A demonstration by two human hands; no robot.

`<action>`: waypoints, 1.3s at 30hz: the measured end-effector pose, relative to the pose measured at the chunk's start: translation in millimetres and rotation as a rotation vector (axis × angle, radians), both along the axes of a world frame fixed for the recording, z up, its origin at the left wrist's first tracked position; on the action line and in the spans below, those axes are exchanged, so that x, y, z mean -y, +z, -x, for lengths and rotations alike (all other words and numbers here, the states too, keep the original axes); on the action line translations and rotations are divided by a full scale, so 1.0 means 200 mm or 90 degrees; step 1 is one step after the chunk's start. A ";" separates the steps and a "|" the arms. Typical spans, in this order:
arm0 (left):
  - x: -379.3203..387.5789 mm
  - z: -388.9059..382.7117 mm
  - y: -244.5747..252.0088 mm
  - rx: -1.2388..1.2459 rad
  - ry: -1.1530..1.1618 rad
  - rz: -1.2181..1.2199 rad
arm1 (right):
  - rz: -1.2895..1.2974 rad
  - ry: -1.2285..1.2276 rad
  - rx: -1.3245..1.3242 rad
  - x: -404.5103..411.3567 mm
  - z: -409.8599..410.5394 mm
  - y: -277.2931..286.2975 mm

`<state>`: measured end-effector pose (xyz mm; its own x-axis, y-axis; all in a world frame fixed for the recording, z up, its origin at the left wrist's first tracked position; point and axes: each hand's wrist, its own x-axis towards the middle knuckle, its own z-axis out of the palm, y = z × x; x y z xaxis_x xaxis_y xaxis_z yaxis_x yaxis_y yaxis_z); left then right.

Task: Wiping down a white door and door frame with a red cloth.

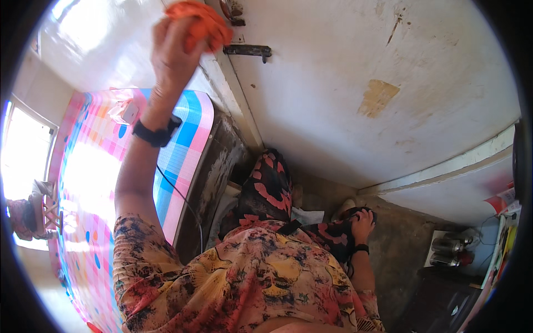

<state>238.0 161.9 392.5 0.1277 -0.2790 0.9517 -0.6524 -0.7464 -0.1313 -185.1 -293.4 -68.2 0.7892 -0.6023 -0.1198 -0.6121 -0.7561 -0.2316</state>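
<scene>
My left hand (pixel 177 52) is raised at the top left and grips a bunched orange cloth (pixel 204 27). The cloth is close to the edge of a worn white door (pixel 316 104), just left of a dark metal slide bolt (pixel 247 50); I cannot tell whether it touches the surface behind. A curved metal handle (pixel 228 10) sits above the bolt. Lower right, my right hand (pixel 363 224) rests on my bent knee (pixel 335 237) in dark patterned trousers, holding nothing, with its fingers slightly spread.
On my left lies a platform with a checked plastic cover (pixel 183 137), bearing a white packet (pixel 125 111). A black cable (pixel 183 197) hangs over its edge. Several glass jars (pixel 444 252) stand at the right near a dark cabinet (pixel 441 297). Below is a bare floor (pixel 393 237).
</scene>
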 end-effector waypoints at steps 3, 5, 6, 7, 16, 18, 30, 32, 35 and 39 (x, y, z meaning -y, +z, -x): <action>0.06 0.12 -0.25 -0.097 -0.002 -0.161 | -0.010 -0.001 0.003 0.01 0.00 0.00; 0.06 0.17 -0.42 -0.197 -0.003 -0.230 | -0.007 -0.003 -0.001 0.02 0.00 -0.01; 0.04 0.19 -0.50 -0.234 -0.005 -0.268 | -0.002 -0.005 -0.002 0.02 0.00 -0.02; 0.02 0.20 -0.57 -0.282 -0.004 -0.303 | -0.008 -0.010 -0.004 0.02 0.00 -0.02; 0.18 0.21 -0.22 -0.083 -0.049 -0.234 | -0.015 -0.021 0.026 0.02 0.05 -0.04; 0.27 0.19 -0.10 -0.015 -0.057 -0.208 | -0.027 -0.036 0.012 0.03 0.04 -0.04; 0.78 0.27 -0.31 -0.096 -0.228 -0.318 | 0.000 -0.035 0.049 0.03 0.05 -0.06; 0.81 0.28 -0.32 -0.108 -0.222 -0.361 | -0.010 -0.037 0.031 0.03 0.02 -0.03; 0.75 0.24 -0.27 -0.079 -0.216 -0.312 | -0.025 -0.044 0.033 0.02 0.03 0.00; 0.61 0.09 0.00 0.046 -0.190 -0.145 | -0.028 -0.051 0.093 0.02 0.08 -0.01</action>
<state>219.1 39.7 391.8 -0.0568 -0.4985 0.8650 -0.8198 -0.4712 -0.3254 -201.3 -297.9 -69.9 0.7500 -0.6606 -0.0347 -0.6271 -0.6933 -0.3551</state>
